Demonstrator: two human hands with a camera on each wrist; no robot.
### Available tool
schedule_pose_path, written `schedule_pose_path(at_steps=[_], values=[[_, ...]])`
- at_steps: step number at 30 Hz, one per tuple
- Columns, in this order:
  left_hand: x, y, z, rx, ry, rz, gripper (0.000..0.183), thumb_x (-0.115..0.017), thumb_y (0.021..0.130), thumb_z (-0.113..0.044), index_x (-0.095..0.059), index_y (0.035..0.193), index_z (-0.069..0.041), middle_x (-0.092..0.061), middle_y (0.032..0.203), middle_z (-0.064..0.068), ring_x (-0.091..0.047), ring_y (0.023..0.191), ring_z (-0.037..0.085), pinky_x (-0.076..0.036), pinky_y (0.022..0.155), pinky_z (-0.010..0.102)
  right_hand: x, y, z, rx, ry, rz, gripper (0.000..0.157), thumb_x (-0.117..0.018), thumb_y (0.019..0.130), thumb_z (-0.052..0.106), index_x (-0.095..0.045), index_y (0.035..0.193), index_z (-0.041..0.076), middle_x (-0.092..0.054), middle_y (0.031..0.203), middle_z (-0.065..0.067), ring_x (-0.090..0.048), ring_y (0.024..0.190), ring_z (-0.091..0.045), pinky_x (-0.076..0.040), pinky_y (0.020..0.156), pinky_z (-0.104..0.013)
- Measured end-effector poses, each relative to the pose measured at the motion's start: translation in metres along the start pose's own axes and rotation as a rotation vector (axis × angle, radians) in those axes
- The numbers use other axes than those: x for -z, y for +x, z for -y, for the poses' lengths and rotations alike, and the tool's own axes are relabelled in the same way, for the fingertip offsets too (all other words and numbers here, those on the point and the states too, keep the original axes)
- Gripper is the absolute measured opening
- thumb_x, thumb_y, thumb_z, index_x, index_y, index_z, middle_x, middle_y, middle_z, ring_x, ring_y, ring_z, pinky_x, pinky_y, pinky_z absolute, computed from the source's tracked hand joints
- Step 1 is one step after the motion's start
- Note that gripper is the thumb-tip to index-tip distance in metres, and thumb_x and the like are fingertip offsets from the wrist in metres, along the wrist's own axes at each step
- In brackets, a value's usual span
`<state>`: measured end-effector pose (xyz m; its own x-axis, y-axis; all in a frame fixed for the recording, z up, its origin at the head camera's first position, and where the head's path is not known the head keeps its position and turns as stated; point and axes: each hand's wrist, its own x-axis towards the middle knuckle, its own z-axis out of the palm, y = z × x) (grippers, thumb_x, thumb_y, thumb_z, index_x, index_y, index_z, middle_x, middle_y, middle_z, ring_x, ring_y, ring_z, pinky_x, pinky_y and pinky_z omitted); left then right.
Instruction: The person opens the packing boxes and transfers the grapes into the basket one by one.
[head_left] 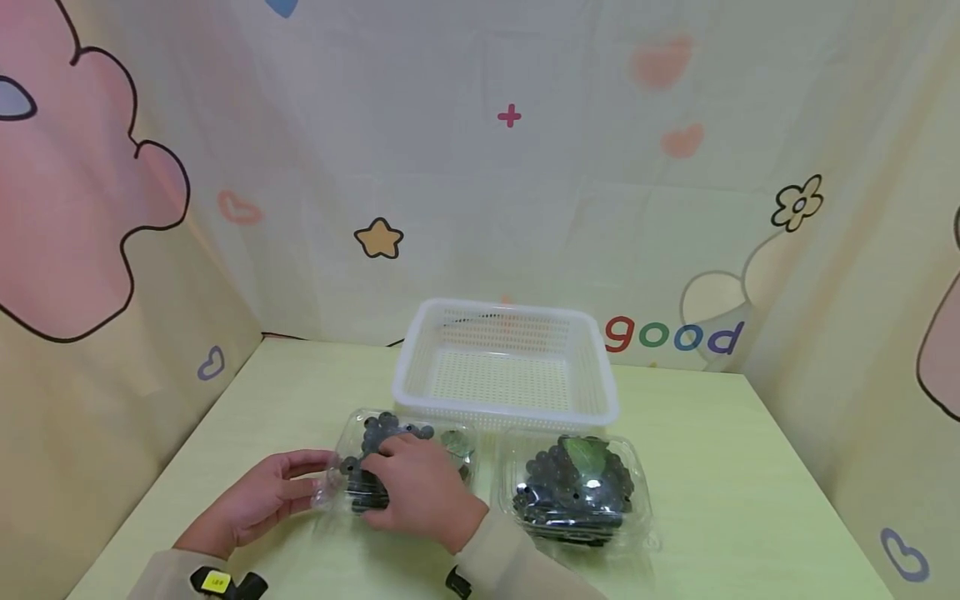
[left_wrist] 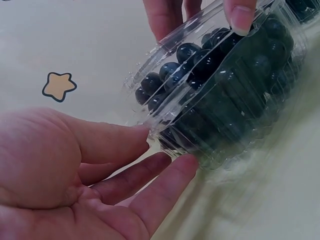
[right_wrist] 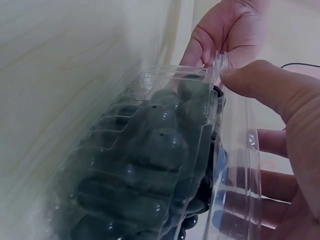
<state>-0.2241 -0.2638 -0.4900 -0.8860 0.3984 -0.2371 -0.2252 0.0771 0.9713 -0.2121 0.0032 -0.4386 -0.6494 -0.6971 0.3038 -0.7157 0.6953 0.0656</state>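
In the head view, a clear plastic clamshell box [head_left: 467, 450] of dark grapes [head_left: 381, 427] sits on the table between both hands. My left hand [head_left: 262, 498] is at its left side. The left wrist view shows that thumb [left_wrist: 117, 142] and the fingertips pinching the corner of the rim. My right hand [head_left: 423, 492] reaches over the box from the front. Its thumb [right_wrist: 250, 82] presses at the rim corner, while its other fingers [right_wrist: 275, 187] spread over the lid. Through the clear wall, the grapes [right_wrist: 160, 145] show packed inside.
A second clear clamshell box [head_left: 637, 487] of dark grapes, with a green leaf shape on top, stands to the right of the first. Behind both boxes is a white slotted plastic basket [head_left: 510, 414]. Printed cloth [head_left: 480, 183] encloses the table [head_left: 720, 450] at the back and sides.
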Motion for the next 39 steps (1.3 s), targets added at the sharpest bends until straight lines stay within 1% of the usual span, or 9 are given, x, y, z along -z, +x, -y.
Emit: schedule_pose_path(at_steps=[5,10,18,22,29,32,34,36,39], values=[[0.0,0.001,-0.001,-0.006,0.011,-0.012,0.063,-0.067,0.098,-0.008,-0.036,0.148,0.016,-0.062,0.133,0.008,-0.066,0.107,0.009,-0.06,0.092,0.029,-0.003,0.009,0.006,0.008,-0.041,0.023,0.045,-0.076,0.079,0.062,-0.074,0.114,0.033,-0.07,0.103,0.011,-0.065,0.094,-0.009,-0.052,0.064,-0.022],[-0.001,0.003,-0.001,-0.007,0.033,-0.018,0.062,-0.068,0.098,-0.01,-0.038,0.147,0.014,-0.061,0.132,0.009,-0.066,0.107,0.012,-0.06,0.091,0.03,-0.005,0.016,0.013,0.025,-0.096,0.037,0.045,-0.075,0.079,0.065,-0.074,0.113,0.035,-0.066,0.095,0.012,-0.064,0.085,-0.009,-0.05,0.057,-0.024],[0.0,0.005,0.0,-0.011,0.049,-0.022,0.064,-0.067,0.098,-0.009,-0.036,0.148,0.013,-0.059,0.134,0.011,-0.065,0.109,0.015,-0.06,0.092,0.032,-0.003,0.024,0.02,0.027,-0.158,0.084,0.049,-0.073,0.079,0.066,-0.073,0.116,0.035,-0.064,0.088,0.011,-0.062,0.074,-0.01,-0.049,0.054,-0.027],[0.001,0.004,-0.001,0.0,0.047,-0.019,0.066,-0.067,0.098,-0.008,-0.034,0.15,0.013,-0.058,0.137,0.013,-0.066,0.111,0.015,-0.06,0.093,0.033,-0.004,0.026,0.021,0.059,-0.169,0.097,0.045,-0.073,0.08,0.063,-0.073,0.112,0.032,-0.064,0.084,0.011,-0.059,0.067,-0.008,-0.047,0.051,-0.025],[0.001,0.004,-0.001,0.024,0.061,-0.029,0.068,-0.068,0.097,-0.008,-0.033,0.152,0.01,-0.054,0.144,0.019,-0.065,0.113,0.016,-0.06,0.094,0.034,-0.003,0.029,0.028,0.121,-0.18,0.111,0.04,-0.075,0.079,0.054,-0.071,0.107,0.027,-0.066,0.081,0.009,-0.054,0.062,-0.008,-0.046,0.051,-0.023],[0.001,0.004,-0.002,0.026,0.066,-0.028,0.069,-0.069,0.097,-0.008,-0.033,0.153,0.01,-0.053,0.145,0.019,-0.066,0.112,0.016,-0.06,0.094,0.034,-0.005,0.03,0.032,0.13,-0.203,0.098,0.04,-0.076,0.078,0.051,-0.07,0.108,0.025,-0.069,0.083,0.007,-0.061,0.068,-0.009,-0.055,0.058,-0.025],[0.001,0.005,-0.002,0.021,0.067,-0.025,0.07,-0.069,0.097,-0.009,-0.033,0.153,0.01,-0.054,0.144,0.019,-0.065,0.112,0.015,-0.06,0.094,0.034,-0.008,0.031,0.035,0.127,-0.223,0.097,0.042,-0.076,0.079,0.048,-0.069,0.113,0.024,-0.073,0.093,0.003,-0.07,0.08,-0.014,-0.063,0.065,-0.034],[0.001,0.005,-0.002,0.016,0.069,-0.023,0.07,-0.069,0.097,-0.01,-0.033,0.153,0.01,-0.055,0.143,0.018,-0.065,0.112,0.015,-0.06,0.094,0.034,-0.01,0.032,0.039,0.119,-0.237,0.111,0.044,-0.074,0.082,0.045,-0.068,0.119,0.023,-0.076,0.104,-0.001,-0.074,0.093,-0.023,-0.065,0.071,-0.045],[0.001,0.005,-0.002,0.003,0.074,-0.016,0.07,-0.07,0.097,-0.012,-0.034,0.152,0.01,-0.057,0.141,0.015,-0.065,0.112,0.015,-0.06,0.093,0.033,-0.011,0.034,0.044,0.099,-0.254,0.137,0.045,-0.071,0.086,0.042,-0.066,0.126,0.022,-0.076,0.115,-0.005,-0.074,0.103,-0.034,-0.064,0.073,-0.051]])
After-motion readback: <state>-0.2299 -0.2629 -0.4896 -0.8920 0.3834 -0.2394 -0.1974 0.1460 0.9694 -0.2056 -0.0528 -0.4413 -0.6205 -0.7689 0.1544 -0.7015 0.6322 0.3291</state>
